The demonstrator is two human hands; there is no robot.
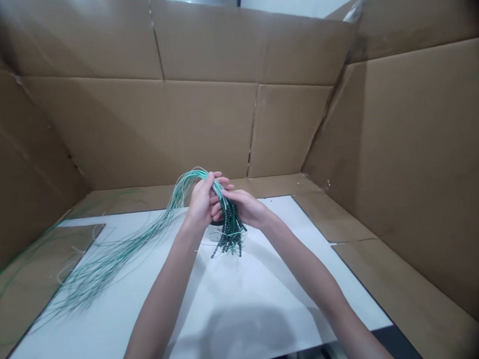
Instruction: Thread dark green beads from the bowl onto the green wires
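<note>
A thick bundle of thin green and white wires (158, 224) arcs up from the left of the white board and passes through both hands. My left hand (208, 198) is wrapped round the bundle near its right end, thumb on top. Against the bundle's other side lies my right hand (246, 205), its thumb and fingers on the strands. Below the hands the wire ends hang down with many small dark beadlike pieces (231, 230) on them. A dark round thing shows partly under my left hand; I cannot make out what it is.
Tall cardboard walls (205, 128) enclose the work area at the back, left and right. A white board (244, 295) covers the table surface. A cardboard sheet (33, 278) lies at the left, with loose green strands across it.
</note>
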